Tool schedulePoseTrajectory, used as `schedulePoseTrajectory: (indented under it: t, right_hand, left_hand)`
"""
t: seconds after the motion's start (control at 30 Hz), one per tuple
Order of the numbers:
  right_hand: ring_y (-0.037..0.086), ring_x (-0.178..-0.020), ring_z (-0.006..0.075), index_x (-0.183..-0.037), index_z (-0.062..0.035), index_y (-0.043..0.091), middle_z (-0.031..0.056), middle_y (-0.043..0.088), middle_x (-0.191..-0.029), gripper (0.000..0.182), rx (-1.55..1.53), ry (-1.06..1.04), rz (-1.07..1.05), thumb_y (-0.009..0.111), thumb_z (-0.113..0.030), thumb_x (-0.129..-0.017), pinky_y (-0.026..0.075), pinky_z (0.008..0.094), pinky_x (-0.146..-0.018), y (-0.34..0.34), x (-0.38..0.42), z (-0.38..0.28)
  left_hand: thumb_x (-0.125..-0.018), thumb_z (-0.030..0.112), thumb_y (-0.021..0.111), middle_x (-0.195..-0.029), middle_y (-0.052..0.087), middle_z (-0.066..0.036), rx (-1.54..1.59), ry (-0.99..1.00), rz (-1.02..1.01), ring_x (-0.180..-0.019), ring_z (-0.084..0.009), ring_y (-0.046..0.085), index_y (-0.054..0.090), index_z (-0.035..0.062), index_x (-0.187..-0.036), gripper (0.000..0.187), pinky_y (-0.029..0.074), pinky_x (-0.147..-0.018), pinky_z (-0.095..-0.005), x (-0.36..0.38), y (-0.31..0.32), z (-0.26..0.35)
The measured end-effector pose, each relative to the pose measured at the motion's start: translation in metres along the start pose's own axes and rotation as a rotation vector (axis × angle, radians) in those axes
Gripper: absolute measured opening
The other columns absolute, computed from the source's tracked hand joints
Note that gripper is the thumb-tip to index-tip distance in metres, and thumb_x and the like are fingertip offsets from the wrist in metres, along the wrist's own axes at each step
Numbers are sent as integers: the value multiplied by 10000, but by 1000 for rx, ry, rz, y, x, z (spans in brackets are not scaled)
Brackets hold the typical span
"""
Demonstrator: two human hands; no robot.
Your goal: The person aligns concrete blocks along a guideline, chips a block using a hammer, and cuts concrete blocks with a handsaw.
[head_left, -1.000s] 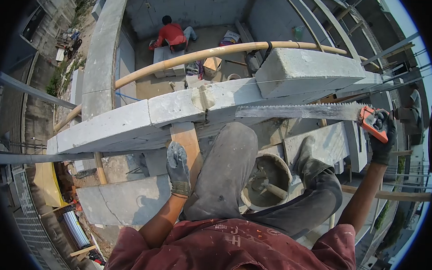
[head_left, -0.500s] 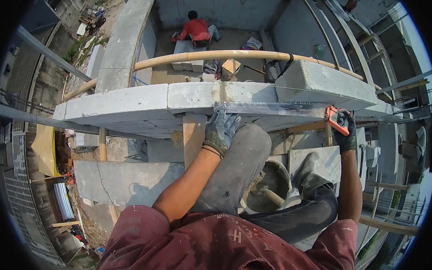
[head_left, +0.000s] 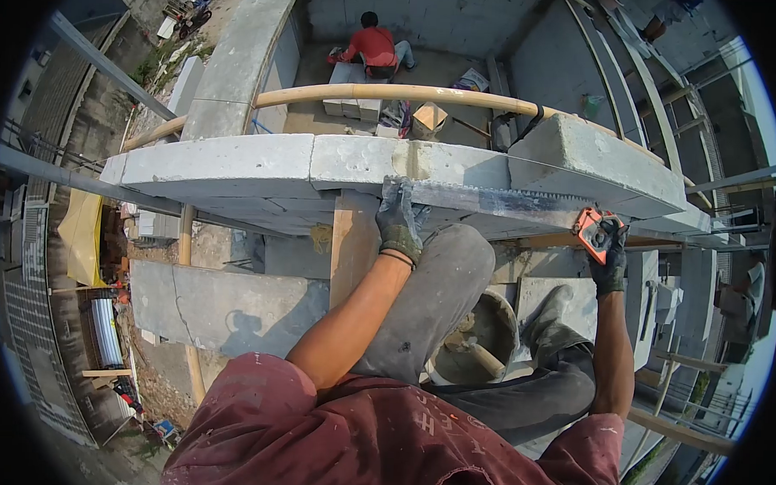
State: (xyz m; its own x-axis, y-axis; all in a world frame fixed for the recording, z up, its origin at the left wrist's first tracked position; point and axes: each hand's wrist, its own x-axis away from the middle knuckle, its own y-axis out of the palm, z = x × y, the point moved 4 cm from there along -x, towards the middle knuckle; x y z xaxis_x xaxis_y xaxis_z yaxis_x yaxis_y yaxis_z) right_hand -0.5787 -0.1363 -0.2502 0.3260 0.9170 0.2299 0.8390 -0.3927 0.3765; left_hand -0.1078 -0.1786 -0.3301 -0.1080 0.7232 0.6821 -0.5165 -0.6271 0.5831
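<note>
A hand saw (head_left: 500, 200) lies lengthwise along the near side of a row of pale grey blocks (head_left: 228, 162), its toothed edge facing away from me. My right hand (head_left: 608, 248), in a dark glove, is wrapped round the saw's orange handle. At the other end, my gloved left hand (head_left: 399, 219) pinches the blade's tip against its fingers, close to the block face. Wet mortar (head_left: 410, 160) marks a joint on top of the blocks, just beyond the blade's tip.
A bucket of mortar (head_left: 513, 328) with a wooden-handled tool stands by my legs. A bamboo pole (head_left: 402, 93) crosses beyond the wall. Another person in red (head_left: 376, 47) crouches in the room below. One larger block (head_left: 596, 160) sits on the wall at right.
The saw's handle end has dropped toward me with my right hand, so the blade now slants. My left hand has closed more around the tip. The whole view has shifted slightly.
</note>
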Motion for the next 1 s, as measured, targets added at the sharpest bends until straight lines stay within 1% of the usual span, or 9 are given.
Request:
schedulePoseTrajectory:
  t: [0.1,0.17,0.27,0.43,0.6,0.77,0.9,0.97,1.0]
  right_hand:
    - [645,-988,218,-1215,-88,559,57,642,-1126,552,33,-10,77,468,-568,-959,550,375,-834,11,7,0]
    - [654,-961,210,-1212,-132,568,38,653,-1093,516,45,3,79,466,-570,-960,559,386,-794,0,2,4]
    - [665,-919,181,-1189,-199,582,-14,665,-1043,451,78,42,119,456,-570,-966,563,381,-736,3,4,9]
    - [671,-876,175,-1184,-187,583,-25,670,-1005,457,117,44,158,448,-567,-969,564,370,-710,13,12,10]
    - [668,-864,169,-1179,-184,581,-22,669,-1002,459,82,44,106,451,-570,-966,565,359,-673,-6,0,14]
    - [664,-897,181,-1210,-176,569,0,657,-1052,472,154,60,158,454,-564,-968,572,366,-679,-11,-2,14]
    - [653,-950,207,-1290,-157,542,28,640,-1103,509,74,40,167,443,-547,-979,573,378,-735,-3,-3,14]
    - [645,-977,210,-1331,-138,514,34,641,-1117,532,86,39,75,441,-534,-984,565,373,-779,-20,-10,13]
    - [642,-1006,209,-1323,-141,520,36,634,-1170,544,36,46,19,484,-545,-959,559,367,-813,-25,-14,11]
  left_hand:
    - [-981,198,547,-1248,582,-116,30,-42,-49,-1077,-297,616,501,125,-1336,366,528,-885,-422,-17,-13,-10]
    - [-988,194,526,-1249,580,-132,91,-76,-84,-1077,-305,618,524,105,-1301,325,530,-884,-427,-23,-15,-17]
    - [-940,112,599,-1138,632,-91,1,-9,-42,-973,-268,648,572,106,-1247,308,550,-806,-392,-8,-5,-5]
    - [-939,107,603,-1144,622,-123,7,-26,20,-1000,-310,647,556,68,-1240,307,550,-843,-398,-10,-10,-5]
    - [-943,133,609,-1197,600,-129,-17,-29,-25,-1046,-326,630,555,64,-1223,293,540,-867,-399,-8,-7,-6]
    - [-945,130,605,-1225,572,-154,13,-41,-28,-1107,-356,591,483,50,-1282,368,518,-908,-447,-7,-9,-8]
    - [-939,138,623,-1169,596,-113,1,-14,-11,-1055,-327,612,567,58,-1197,276,534,-860,-398,-7,-9,-11]
    - [-944,133,609,-1161,608,-107,-55,-9,-66,-1038,-303,622,575,66,-1208,274,533,-856,-382,-9,-9,-15]
    - [-951,128,591,-1166,613,-109,-65,-23,-103,-1037,-280,625,579,75,-1224,278,532,-858,-382,-7,-6,-15]
